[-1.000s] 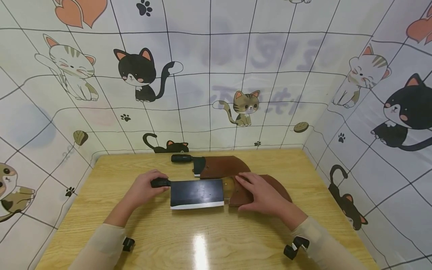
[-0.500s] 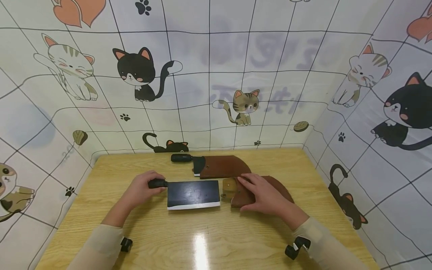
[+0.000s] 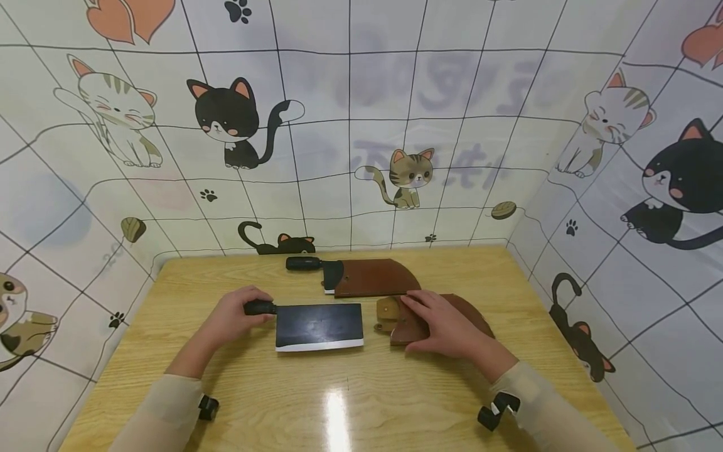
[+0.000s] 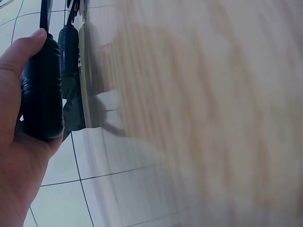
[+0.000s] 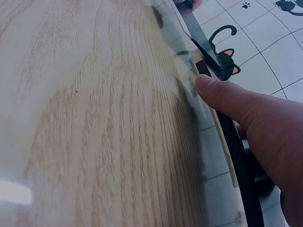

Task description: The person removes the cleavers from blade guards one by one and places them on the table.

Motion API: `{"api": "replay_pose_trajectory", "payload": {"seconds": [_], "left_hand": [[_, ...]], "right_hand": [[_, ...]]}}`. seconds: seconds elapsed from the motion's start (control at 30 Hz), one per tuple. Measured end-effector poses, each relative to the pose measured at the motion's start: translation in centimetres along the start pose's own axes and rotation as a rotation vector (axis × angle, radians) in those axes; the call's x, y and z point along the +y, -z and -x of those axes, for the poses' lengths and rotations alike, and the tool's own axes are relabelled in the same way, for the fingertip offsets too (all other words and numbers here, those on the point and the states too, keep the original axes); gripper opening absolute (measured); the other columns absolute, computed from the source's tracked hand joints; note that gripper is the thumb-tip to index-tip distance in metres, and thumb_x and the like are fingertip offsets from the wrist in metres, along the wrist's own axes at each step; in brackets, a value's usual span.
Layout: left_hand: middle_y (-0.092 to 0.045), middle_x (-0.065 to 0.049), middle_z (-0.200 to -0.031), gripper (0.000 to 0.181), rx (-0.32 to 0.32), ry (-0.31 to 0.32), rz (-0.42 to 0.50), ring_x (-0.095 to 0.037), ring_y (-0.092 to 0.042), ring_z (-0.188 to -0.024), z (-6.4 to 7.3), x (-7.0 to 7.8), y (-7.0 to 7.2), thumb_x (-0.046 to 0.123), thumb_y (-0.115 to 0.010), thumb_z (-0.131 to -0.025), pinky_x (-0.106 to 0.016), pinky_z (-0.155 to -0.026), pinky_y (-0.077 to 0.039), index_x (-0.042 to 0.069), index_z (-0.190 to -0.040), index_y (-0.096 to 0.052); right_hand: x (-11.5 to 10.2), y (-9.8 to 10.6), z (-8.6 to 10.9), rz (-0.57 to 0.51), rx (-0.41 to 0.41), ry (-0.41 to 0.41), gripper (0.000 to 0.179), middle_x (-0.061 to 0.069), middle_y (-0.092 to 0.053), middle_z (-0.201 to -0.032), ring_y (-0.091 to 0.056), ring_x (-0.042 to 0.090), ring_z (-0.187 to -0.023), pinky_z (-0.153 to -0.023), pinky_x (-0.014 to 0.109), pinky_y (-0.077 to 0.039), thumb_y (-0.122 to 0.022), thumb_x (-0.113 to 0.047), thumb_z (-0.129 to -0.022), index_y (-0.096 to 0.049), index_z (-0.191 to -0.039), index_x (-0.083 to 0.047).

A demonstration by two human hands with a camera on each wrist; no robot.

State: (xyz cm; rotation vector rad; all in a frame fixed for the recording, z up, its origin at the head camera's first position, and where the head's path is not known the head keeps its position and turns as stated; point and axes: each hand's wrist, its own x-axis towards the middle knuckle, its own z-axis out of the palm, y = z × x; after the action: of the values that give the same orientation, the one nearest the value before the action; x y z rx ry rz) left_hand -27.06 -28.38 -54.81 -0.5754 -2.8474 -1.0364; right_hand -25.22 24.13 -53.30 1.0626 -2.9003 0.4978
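In the head view my left hand [image 3: 236, 317] grips the black handle [image 3: 260, 307] of a cleaver. Its dark rectangular blade [image 3: 319, 326] has a bright lower edge and points right. The ribbed handle [image 4: 42, 90] shows in the left wrist view, with the thumb along it. My right hand [image 3: 449, 326] holds a brown leather knife sheath [image 3: 408, 326] across its width, fingers at the far edge and thumb at the near edge. A tan snap strap [image 3: 387, 309] sits at the sheath's left end, a small gap from the blade. The hand covers the sheath's middle.
Behind lies a second cleaver with a black handle [image 3: 303, 263], its blade mostly inside another brown leather sheath [image 3: 375, 277]. Everything rests on a light wooden table [image 3: 282, 402]. Walls with cat-print tile sheeting [image 3: 316, 150] enclose the back and sides.
The cleaver in my left hand has moved left, away from the strap end of the sheath, and a gap has opened between them. My right hand and the sheath have shifted slightly right.
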Motion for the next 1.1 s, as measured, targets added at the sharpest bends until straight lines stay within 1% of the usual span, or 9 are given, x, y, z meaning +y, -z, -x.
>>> {"api": "replay_pose_trajectory", "payload": {"seconds": [0.2, 0.33, 0.6, 0.73, 0.9, 1.0, 1.1], "left_hand": [[-0.074, 0.002, -0.116, 0.032, -0.029, 0.008, 0.025, -0.023, -0.070, -0.103, 0.1, -0.2, 0.2, 0.020, -0.093, -0.093, -0.046, -0.087, -0.058, 0.012, -0.122, -0.081], [-0.074, 0.001, -0.116, 0.032, -0.046, 0.027, 0.037, -0.023, -0.070, -0.104, 0.1, -0.2, 0.4, 0.020, -0.093, -0.093, -0.048, -0.088, -0.058, 0.012, -0.122, -0.081], [-0.075, 0.001, -0.115, 0.033, -0.062, 0.035, 0.013, -0.022, -0.070, -0.105, -0.2, -0.6, 0.1, 0.021, -0.093, -0.094, -0.048, -0.090, -0.058, 0.012, -0.123, -0.080], [-0.074, 0.000, -0.115, 0.034, -0.073, 0.043, 0.000, -0.024, -0.070, -0.106, -0.4, -0.6, 0.0, 0.021, -0.092, -0.094, -0.050, -0.092, -0.057, 0.011, -0.124, -0.080], [-0.074, -0.005, -0.121, 0.034, -0.098, 0.077, -0.015, -0.030, -0.070, -0.112, -0.5, -0.5, -0.1, 0.021, -0.091, -0.095, -0.055, -0.097, -0.056, 0.010, -0.125, -0.079], [-0.074, -0.006, -0.125, 0.034, -0.113, 0.105, -0.019, -0.031, -0.069, -0.115, -0.6, -0.6, -0.2, 0.022, -0.091, -0.096, -0.056, -0.099, -0.055, 0.011, -0.126, -0.078], [-0.073, -0.006, -0.126, 0.034, -0.124, 0.119, -0.005, -0.030, -0.069, -0.115, -0.7, -0.7, -0.2, 0.023, -0.090, -0.096, -0.056, -0.100, -0.055, 0.012, -0.126, -0.078]], "right_hand": [[0.3, -0.4, -0.1, -0.022, -0.042, -0.042, 0.115, 0.015, -0.042, -0.172, -0.039, 0.041, -0.159, -0.123, 0.062, -0.039, -0.095, -0.061, -0.082, -0.042, -0.171, -0.013], [0.4, -0.7, -0.2, -0.033, -0.049, -0.037, 0.114, 0.013, -0.043, -0.172, -0.039, 0.040, -0.159, -0.123, 0.061, -0.039, -0.096, -0.060, -0.082, -0.043, -0.171, -0.013], [0.4, -1.0, -0.3, -0.069, -0.083, -0.062, 0.113, 0.013, -0.042, -0.172, -0.039, 0.039, -0.159, -0.123, 0.060, -0.039, -0.095, -0.060, -0.083, -0.042, -0.172, -0.015], [0.7, -1.2, -0.3, -0.084, -0.092, -0.059, 0.111, 0.015, -0.042, -0.172, -0.040, 0.040, -0.158, -0.122, 0.061, -0.040, -0.095, -0.059, -0.083, -0.044, -0.171, -0.014], [0.8, -1.3, -0.4, -0.119, -0.133, -0.057, 0.109, 0.015, -0.040, -0.173, -0.039, 0.041, -0.159, -0.122, 0.061, -0.040, -0.094, -0.058, -0.085, -0.044, -0.170, -0.012], [0.9, -1.3, -0.5, -0.145, -0.160, -0.066, 0.109, 0.015, -0.038, -0.175, -0.037, 0.042, -0.160, -0.122, 0.061, -0.039, -0.094, -0.057, -0.085, -0.043, -0.171, -0.011], [1.0, -1.3, -0.7, -0.159, -0.180, -0.072, 0.110, 0.016, -0.037, -0.175, -0.037, 0.042, -0.160, -0.122, 0.062, -0.039, -0.094, -0.056, -0.085, -0.042, -0.171, -0.011]]}}
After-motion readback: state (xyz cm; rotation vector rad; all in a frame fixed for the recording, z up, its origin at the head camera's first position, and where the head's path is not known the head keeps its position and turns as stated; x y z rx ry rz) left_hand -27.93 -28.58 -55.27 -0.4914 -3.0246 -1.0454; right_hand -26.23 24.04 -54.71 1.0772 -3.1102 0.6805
